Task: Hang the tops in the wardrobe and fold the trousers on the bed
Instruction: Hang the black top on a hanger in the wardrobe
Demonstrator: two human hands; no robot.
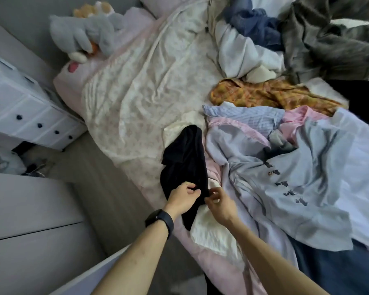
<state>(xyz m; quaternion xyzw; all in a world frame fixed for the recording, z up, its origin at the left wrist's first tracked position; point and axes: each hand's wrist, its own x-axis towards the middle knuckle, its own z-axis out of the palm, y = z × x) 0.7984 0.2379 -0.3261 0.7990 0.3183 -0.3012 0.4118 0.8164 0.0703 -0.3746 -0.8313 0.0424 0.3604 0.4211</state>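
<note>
A black garment (pixel 184 158) lies crumpled near the bed's near edge, on the pale floral bedspread (pixel 136 99). My left hand (pixel 184 196) pinches its lower part, a dark watch on that wrist. My right hand (pixel 218 202) pinches the same garment's edge just to the right, fingers curled. A white garment (pixel 211 231) lies under my hands. To the right spreads a pile: a light blue top with dark animal prints (pixel 303 177), a pink striped shirt (pixel 239 128), a blue striped shirt (pixel 249 116) and an orange patterned garment (pixel 264 94).
More clothes are heaped at the bed's far right: a blue denim piece (pixel 256 24), a white one (pixel 243 56), a grey-green one (pixel 328 39). Soft toys (pixel 87 33) sit at the bed's far left. A white drawer chest (pixel 21 107) and wardrobe panels (pixel 30 209) stand on the left.
</note>
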